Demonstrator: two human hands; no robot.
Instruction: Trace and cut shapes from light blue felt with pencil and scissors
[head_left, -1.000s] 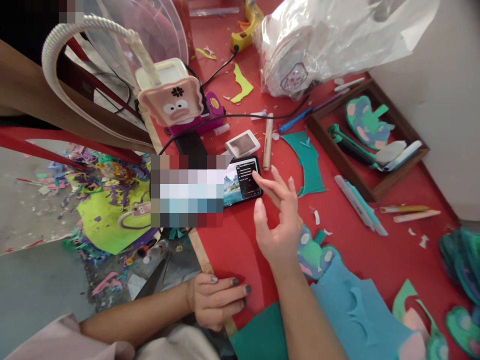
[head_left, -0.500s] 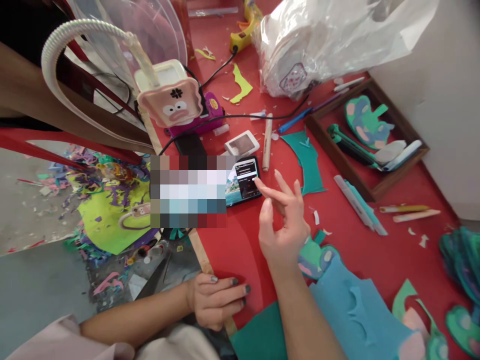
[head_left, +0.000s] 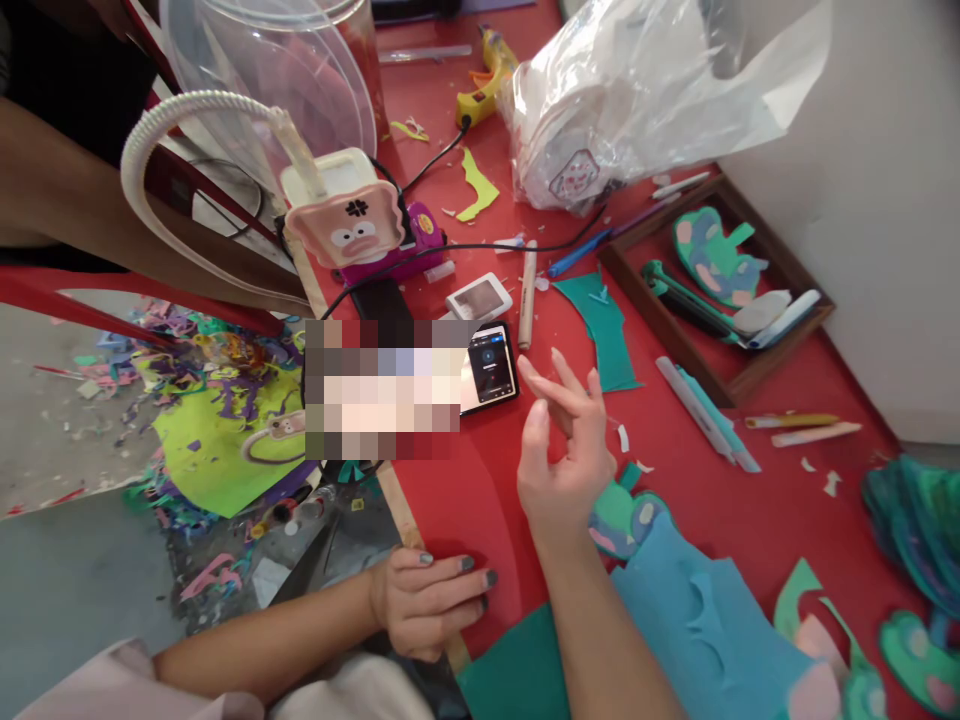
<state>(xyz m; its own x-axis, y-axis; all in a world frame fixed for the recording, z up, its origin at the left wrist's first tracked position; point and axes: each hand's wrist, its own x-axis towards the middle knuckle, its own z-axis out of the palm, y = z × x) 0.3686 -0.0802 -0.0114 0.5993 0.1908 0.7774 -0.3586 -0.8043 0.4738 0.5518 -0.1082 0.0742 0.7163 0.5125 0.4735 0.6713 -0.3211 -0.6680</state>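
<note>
A phone [head_left: 491, 370] lies on the red table [head_left: 480, 500], its left part covered by a pixelated patch. My right hand [head_left: 568, 440] hovers just right of the phone with fingers apart and holds nothing. At the table's near edge rests my left hand [head_left: 435, 600], its fingers stretched loosely over the red surface, with nothing held. Blue foam sheet [head_left: 705, 620] and a green-blue foam shape [head_left: 626, 515] lie beside my right forearm. Above the phone are a small white-framed object [head_left: 480, 298] and a beige marker [head_left: 528, 295].
A wooden tray [head_left: 739, 390] at the right holds a foam shape and a cutter. Behind lie a clear plastic bag [head_left: 600, 120], a yellow glue gun [head_left: 484, 90] and a black cable. Colourful scraps [head_left: 202, 370] cover the floor at left.
The phone's screen shows a different picture. My right index finger has gone from the screen's edge to slightly right of it. The view has shifted a little.
</note>
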